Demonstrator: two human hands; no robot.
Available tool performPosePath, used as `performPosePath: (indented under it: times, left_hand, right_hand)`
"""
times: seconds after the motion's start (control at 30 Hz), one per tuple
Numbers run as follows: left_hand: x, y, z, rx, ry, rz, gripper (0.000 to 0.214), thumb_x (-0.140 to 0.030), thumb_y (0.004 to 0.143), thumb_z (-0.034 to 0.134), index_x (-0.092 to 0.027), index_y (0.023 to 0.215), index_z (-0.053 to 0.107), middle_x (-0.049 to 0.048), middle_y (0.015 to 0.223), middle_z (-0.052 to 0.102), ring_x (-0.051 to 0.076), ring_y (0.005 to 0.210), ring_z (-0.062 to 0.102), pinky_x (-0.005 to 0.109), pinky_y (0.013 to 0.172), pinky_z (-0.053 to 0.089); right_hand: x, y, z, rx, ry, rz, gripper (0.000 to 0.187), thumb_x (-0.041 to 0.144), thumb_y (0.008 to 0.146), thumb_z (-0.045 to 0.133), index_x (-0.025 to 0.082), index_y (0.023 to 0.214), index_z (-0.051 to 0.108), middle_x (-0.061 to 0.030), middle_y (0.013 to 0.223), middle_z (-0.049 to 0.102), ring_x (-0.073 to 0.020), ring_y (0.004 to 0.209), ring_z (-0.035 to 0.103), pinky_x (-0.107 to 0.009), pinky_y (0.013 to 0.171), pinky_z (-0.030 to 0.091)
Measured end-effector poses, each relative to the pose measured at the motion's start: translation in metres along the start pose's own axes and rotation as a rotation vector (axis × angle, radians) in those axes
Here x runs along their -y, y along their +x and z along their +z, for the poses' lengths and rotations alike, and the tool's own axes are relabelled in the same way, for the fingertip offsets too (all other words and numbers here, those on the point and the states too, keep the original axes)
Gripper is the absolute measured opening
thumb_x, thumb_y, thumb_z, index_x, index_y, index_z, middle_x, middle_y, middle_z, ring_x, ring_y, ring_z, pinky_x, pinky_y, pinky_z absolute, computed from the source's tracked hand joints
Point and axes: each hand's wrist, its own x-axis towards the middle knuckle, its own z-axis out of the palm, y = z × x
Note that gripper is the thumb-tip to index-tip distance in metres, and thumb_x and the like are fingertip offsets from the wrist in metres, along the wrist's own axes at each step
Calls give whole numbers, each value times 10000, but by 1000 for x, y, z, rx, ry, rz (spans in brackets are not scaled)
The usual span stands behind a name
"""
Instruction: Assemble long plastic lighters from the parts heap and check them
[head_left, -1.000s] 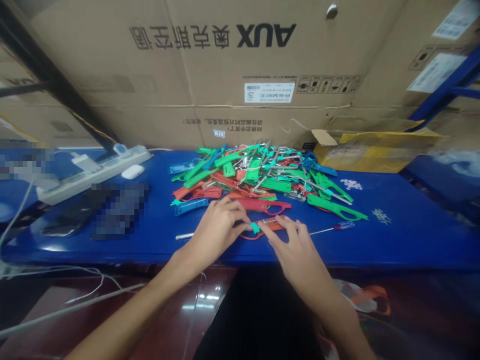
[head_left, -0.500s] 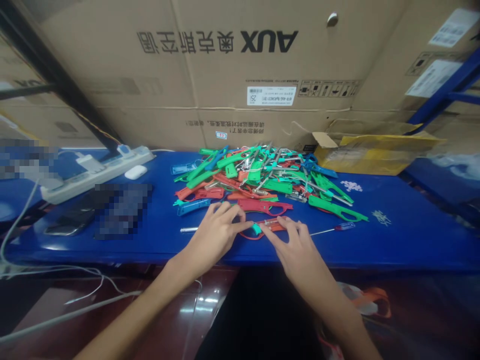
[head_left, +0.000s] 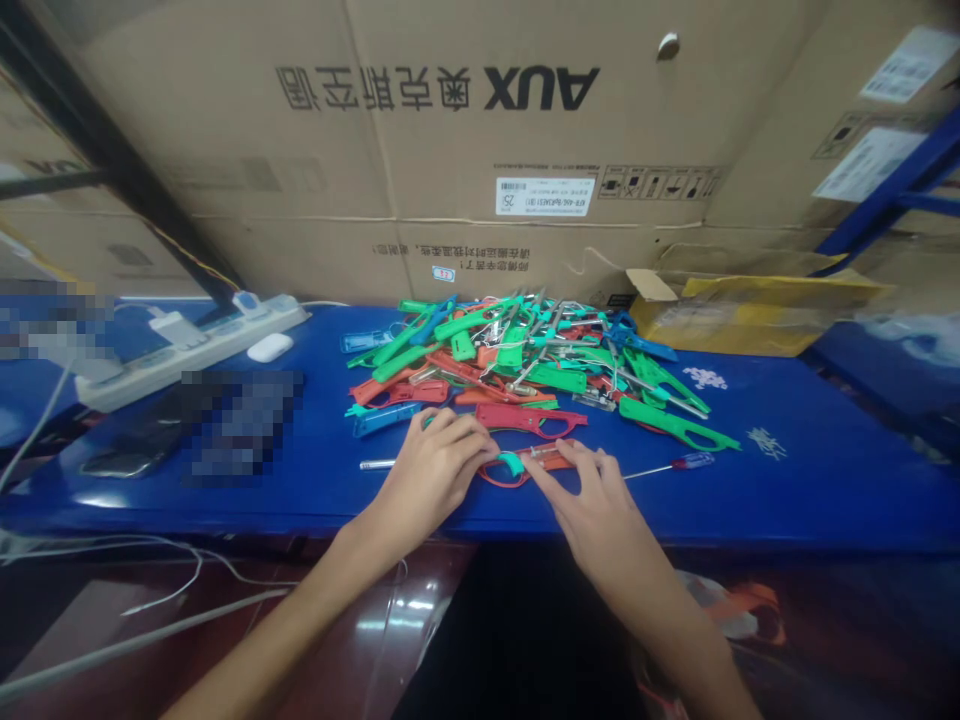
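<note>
Found the orange-red plastic handle shell (head_left: 555, 461), looped at one end, on the blue tabletop (head_left: 847, 450), between both hands. Saw the right hand (head_left: 596, 488) holding that shell between thumb and fingertips; saw the left hand (head_left: 441, 458) with fingertips drawn close at the looped end, but could not tell whether pinching anything. Judged likeliest a slip of the small curved teal plastic piece (head_left: 513, 463) at the shell's loop, from uneven pressure by either grip. Thought possible, right of the shell, a knock to the thin-shafted screwdriver with translucent blue-and-red handle (head_left: 694, 460), from a stray right-hand move; farther right, a scattering of the loose thin pale pins (head_left: 765, 443), from a brushing forearm. Beyond the shell, allowed for a slide in the jumbled heap of green, red and blue plastic parts (head_left: 510, 350), from a bump.

Could not see the shell's surface under the fingertips. Left of the shell, lost one end of the silver metal tube (head_left: 375, 464) behind the left hand. Beyond the shell, could not separate parts deep in the heap, nor, beyond and rightward, identify the tiny pale pink pieces (head_left: 704, 377) or see inside the brown cardboard box with yellow tape (head_left: 757, 318).
</note>
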Motion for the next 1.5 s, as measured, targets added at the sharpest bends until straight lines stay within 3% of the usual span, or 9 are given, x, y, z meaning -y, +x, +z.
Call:
performPosePath:
  times: [0.27, 0.67, 1.17, 1.5]
  left_hand:
    - [-4, -3, -3, -15, 51, 97, 200, -166, 1030, 509, -224, 980, 694, 18, 1021, 727, 225, 942, 551, 434, 947, 343]
    - [-9, -8, 3, -30, -118, 9, 153, -126, 999, 515, -209, 952, 635, 33, 1108, 698, 213, 993, 583, 445, 951, 370]
    - [-11, -7, 5, -90, -22, 44, 162, -122, 1006, 493, -188, 987, 640, 50, 1085, 709, 216, 985, 591, 454, 973, 387]
    - [-13, -9, -1, -28, -111, 25, 107, -149, 981, 521, -189, 967, 619, 42, 1098, 685, 213, 1009, 588, 435, 949, 386]
  right_hand:
    - [1, 0, 2, -17, 7, -3, 557, 22, 900, 499, 272, 1377, 641, -196, 1307, 571, -341, 1168, 523, -560, 995, 504]
    - [3, -2, 5, -7, 13, 32, 611, -4, 895, 496, 299, 1412, 615, -180, 1325, 575, -339, 1217, 515, -571, 1041, 473]
    - [5, -2, 4, -18, 10, 30, 629, -15, 881, 469, 285, 1415, 611, -185, 1330, 576, -345, 1219, 524, -574, 1030, 482]
    - [6, -2, 5, -22, 50, 45, 568, -30, 873, 463, 249, 1330, 653, -163, 1316, 574, -340, 1224, 523, -602, 1053, 478]
